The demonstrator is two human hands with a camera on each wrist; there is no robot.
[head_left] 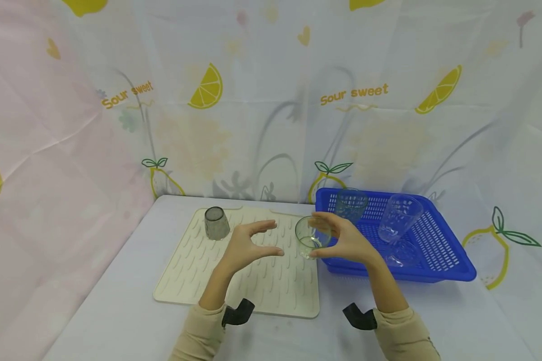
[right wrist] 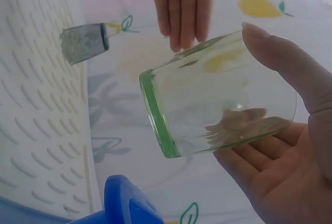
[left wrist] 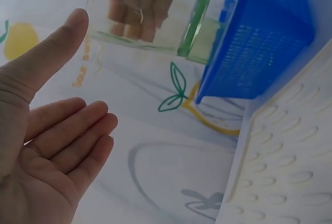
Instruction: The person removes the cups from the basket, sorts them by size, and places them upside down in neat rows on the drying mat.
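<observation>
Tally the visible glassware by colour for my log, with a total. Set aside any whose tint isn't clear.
Grey glass, on the mat: 1
Green-tinted glass, in the right hand: 1
Tint unclear, in the blue basket: 3 (left piece, right piece, front piece)
Total: 5

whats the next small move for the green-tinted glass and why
Probably bring the left grip over to the green-tinted glass: that grip is open, facing the glass across a gap, while the right grip alone holds it, rim up. The dark glass on the mat stands rim down, so turning this one over may suit, easier with both.
</observation>
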